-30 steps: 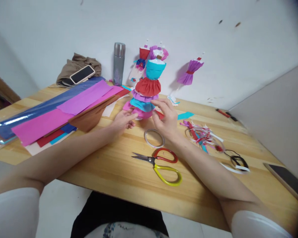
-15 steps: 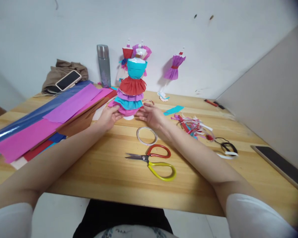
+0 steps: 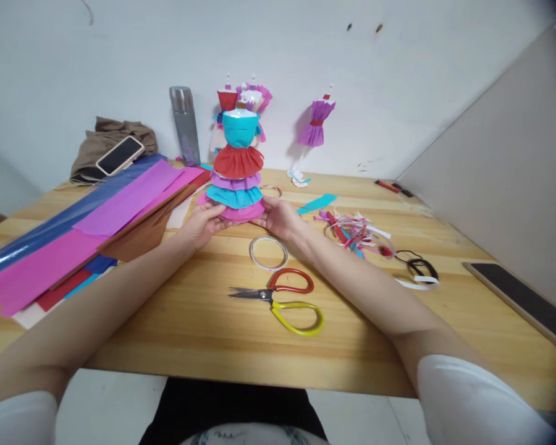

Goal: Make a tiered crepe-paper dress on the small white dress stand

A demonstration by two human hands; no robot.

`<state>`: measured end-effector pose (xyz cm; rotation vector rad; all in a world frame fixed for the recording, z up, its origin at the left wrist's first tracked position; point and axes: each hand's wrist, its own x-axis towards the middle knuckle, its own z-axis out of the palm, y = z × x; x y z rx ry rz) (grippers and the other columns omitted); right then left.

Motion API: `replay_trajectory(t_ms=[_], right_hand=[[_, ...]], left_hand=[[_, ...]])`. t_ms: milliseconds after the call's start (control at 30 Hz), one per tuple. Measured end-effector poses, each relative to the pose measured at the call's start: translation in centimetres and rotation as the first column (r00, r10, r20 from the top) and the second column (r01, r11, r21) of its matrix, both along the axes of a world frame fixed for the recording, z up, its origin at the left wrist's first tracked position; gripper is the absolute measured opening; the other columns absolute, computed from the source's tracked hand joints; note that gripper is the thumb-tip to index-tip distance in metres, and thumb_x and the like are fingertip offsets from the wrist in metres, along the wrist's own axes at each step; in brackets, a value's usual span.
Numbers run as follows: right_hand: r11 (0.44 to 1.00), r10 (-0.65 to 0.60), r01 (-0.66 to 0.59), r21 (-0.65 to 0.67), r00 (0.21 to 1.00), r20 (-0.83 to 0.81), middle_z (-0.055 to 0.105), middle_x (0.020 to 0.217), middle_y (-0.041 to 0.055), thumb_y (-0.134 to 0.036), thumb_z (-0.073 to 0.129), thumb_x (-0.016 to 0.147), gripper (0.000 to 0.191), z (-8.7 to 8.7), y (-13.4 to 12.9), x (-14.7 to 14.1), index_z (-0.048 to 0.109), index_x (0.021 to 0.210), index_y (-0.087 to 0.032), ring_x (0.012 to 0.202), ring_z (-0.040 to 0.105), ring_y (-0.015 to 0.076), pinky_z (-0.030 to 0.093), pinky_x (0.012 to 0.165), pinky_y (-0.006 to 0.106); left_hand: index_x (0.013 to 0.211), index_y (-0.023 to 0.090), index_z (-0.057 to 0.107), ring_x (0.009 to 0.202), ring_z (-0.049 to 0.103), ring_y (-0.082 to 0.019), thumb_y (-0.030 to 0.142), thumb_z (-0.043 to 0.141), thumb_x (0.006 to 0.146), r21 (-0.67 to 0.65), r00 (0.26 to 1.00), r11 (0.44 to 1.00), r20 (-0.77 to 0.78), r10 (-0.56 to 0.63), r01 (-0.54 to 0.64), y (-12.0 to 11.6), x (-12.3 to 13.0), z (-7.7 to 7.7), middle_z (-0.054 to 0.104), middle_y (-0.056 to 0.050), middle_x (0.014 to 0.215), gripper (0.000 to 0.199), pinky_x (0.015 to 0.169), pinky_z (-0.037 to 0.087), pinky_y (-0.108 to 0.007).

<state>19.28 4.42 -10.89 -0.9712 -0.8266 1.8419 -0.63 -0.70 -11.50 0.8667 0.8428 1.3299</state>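
A small dress form wearing a tiered crepe-paper dress [image 3: 240,162] stands upright before me, with a turquoise bodice and red, purple, turquoise and pink ruffles. My left hand [image 3: 207,224] grips the lower pink ruffle at its left edge, thumb above and fingers below. On the opposite side my right hand [image 3: 278,217] has its fingers closed at the same hem, partly hidden by the paper. Nearer me lie a roll of tape [image 3: 269,254] and a pair of scissors [image 3: 271,295] with one red and one yellow handle, blades slightly parted.
Coloured paper sheets [image 3: 120,207] spread along the left, below a phone [image 3: 120,154] and brown cloth [image 3: 90,148]. A grey flask [image 3: 185,127] and other dressed forms, one in purple [image 3: 318,123], stand by the wall. Paper scraps [image 3: 352,233] and a tablet-like slab [image 3: 519,303] lie rightward.
My view has shifted slightly, so most things sit a little further left. Both hands have closed in on the hem, and the white base below it no longer shows.
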Motion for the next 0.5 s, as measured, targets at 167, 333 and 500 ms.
replay_trajectory(t_ms=[167,333,500], right_hand=[[0.998,-0.055,0.055,-0.014,0.998,-0.025,0.068,0.066,-0.0012,-0.021,0.054,0.091,0.007,-0.1,0.4,0.4,0.061,0.091,-0.020,0.054,0.061,0.0112,0.052,0.052,0.019],[0.997,-0.077,0.079,0.026,0.996,-0.050,0.065,0.062,-0.0039,-0.016,0.055,0.087,0.009,-0.3,0.3,0.5,0.062,0.091,-0.020,0.052,0.058,0.0096,0.047,0.049,0.017],[0.998,-0.033,0.036,0.046,0.996,-0.079,0.062,0.059,-0.0043,-0.012,0.057,0.083,0.010,-0.1,0.0,0.6,0.062,0.089,-0.018,0.048,0.054,0.0085,0.042,0.045,0.016]], left_hand=[[0.077,0.017,0.059,0.067,0.062,-0.012,0.016,0.077,0.060,0.017,0.997,0.998,-0.056,0.055,-0.054,0.3,0.0,-0.3,0.065,0.001,0.074,0.026,0.068,0.057,-0.027],[0.081,0.015,0.065,0.072,0.063,-0.014,0.005,0.063,0.056,0.066,0.970,0.992,-0.211,0.122,-0.111,1.0,-0.3,-0.6,0.066,-0.002,0.081,0.027,0.077,0.058,-0.032],[0.088,0.014,0.066,0.064,0.063,-0.015,0.009,0.059,0.063,0.168,0.861,0.977,-0.468,0.197,-0.132,1.5,-0.3,-0.3,0.069,-0.003,0.076,0.026,0.068,0.056,-0.029]])
